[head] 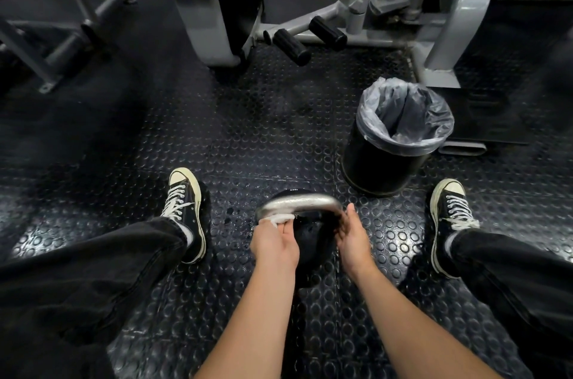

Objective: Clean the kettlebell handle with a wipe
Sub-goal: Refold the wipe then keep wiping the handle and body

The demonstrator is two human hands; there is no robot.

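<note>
A black kettlebell (pixel 311 242) stands on the studded rubber floor between my feet. Its silver handle (pixel 299 202) arches across the top. My left hand (pixel 274 242) presses a white wipe (pixel 283 218) against the left end of the handle, fingers closed around the wipe. My right hand (pixel 353 237) grips the right end of the handle, where the fingers look blurred. The kettlebell's body is mostly hidden behind both hands.
A black bin (pixel 393 136) with a clear liner stands just beyond and right of the kettlebell. My two sneakers (pixel 186 208) (pixel 451 217) flank it. A grey weight machine frame (pixel 446 37) with black rollers (pixel 291 46) fills the back.
</note>
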